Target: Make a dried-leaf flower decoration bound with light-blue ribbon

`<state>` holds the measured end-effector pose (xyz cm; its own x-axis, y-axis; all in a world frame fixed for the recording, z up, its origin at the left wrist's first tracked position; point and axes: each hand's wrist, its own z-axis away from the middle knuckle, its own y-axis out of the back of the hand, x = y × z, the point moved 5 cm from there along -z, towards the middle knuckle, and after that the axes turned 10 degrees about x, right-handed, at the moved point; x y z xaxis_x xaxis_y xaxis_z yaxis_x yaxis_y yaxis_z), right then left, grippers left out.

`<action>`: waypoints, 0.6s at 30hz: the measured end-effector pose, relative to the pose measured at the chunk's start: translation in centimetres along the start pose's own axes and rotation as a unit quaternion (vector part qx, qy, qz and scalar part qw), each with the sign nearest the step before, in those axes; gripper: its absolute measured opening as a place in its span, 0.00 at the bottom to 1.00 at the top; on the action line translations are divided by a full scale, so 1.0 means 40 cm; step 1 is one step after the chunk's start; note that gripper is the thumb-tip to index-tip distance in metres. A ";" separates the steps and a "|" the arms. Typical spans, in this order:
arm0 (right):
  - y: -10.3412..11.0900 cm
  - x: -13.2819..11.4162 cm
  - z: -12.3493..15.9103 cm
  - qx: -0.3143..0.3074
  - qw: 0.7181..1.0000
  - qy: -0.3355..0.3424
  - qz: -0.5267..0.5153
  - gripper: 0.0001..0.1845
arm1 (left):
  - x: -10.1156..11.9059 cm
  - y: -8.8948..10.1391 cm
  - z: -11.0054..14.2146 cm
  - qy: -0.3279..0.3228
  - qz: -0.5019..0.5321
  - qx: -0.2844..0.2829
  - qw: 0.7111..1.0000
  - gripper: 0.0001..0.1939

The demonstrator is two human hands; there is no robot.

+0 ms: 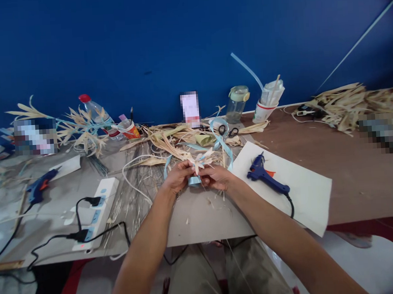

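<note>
Over the table's front middle, both of my hands meet at a pale corn-husk flower point(200, 163) with light blue bits among its petals. My left hand point(179, 177) is closed, its thumb and fingers pinching the flower's left side. From the right, my right hand point(215, 177) is closed too, its fingertips at the flower's base. A light blue ribbon roll point(194, 181) shows just below the flower, between the hands. More blue ribbon point(228, 151) loops up behind my right hand. Exactly what each fingertip presses on is partly hidden.
Dried husks point(169, 137) and scissors point(228, 130) lie behind my hands. At right, a blue glue gun point(268, 178) rests on white paper point(306, 193); another glue gun point(41, 185) lies left. A power strip point(102, 206) with cords stands beside thin wires point(135, 190). Behind are a bottle point(237, 102) and cup point(264, 112).
</note>
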<state>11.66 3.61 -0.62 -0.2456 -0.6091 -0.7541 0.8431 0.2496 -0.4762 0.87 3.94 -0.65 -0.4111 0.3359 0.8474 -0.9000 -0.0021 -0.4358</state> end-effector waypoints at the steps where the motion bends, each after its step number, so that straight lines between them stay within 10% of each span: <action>1: -0.002 -0.001 0.001 -0.003 1.000 0.005 0.010 0.18 | 0.001 0.000 0.002 0.004 -0.004 -0.002 1.000 0.17; 18: 0.012 0.010 -0.008 -0.034 0.993 -0.026 -0.108 0.17 | 0.000 -0.002 0.000 -0.009 0.001 0.004 1.000 0.11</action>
<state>11.81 3.73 -1.31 -0.3915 -0.6913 -0.6073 0.7380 0.1582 -0.6559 0.96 3.94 -0.63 -0.4146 0.3192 0.8522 -0.9005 -0.0093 -0.4347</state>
